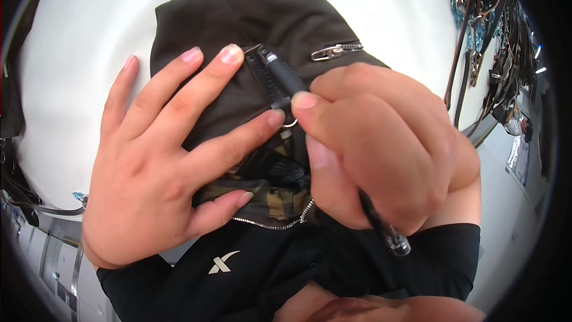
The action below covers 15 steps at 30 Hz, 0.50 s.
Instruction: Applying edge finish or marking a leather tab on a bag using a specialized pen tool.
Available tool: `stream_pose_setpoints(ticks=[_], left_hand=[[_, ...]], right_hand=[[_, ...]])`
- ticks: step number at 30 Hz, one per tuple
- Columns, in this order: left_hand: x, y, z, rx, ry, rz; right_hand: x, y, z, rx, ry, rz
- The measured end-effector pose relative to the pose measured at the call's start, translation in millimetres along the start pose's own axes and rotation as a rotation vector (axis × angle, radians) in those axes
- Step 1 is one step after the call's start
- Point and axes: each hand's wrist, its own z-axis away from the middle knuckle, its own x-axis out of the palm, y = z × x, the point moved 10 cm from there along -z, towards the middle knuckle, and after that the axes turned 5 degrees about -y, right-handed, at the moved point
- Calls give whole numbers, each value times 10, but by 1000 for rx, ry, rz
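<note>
A dark brown fabric bag piece (pixel 238 9) lies in front of me, with a camouflage lining (pixel 280 203) showing at its near opening. My left hand (pixel 155 161) rests on it, fingers spread, the index fingertip beside a metal ring (pixel 290 123). A black stitched tab (pixel 265 80) runs from that ring toward the middle fingertip. My right hand (pixel 381 137) is closed round a black pen (pixel 287 80). Its clear rear end sticks out below the hand. The front end lies over the tab; I cannot tell whether its point touches.
A short zipper with a silver pull (pixel 328 52) sits on the fabric at the right. Another zipper (pixel 268 225) edges the near opening. White table surface (pixel 95 24) surrounds the piece. Straps with metal clasps (pixel 476 18) hang at the right edge.
</note>
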Motion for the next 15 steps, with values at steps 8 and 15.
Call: stream_pose_setpoints(ticks=[8,15], left_hand=[[-4,20,-6,12,10,7],[-75,-20,88,6,134,78]], right_hand=[[-26,-21,72,-145,143,46],[-347,583,134,233,334,-471]])
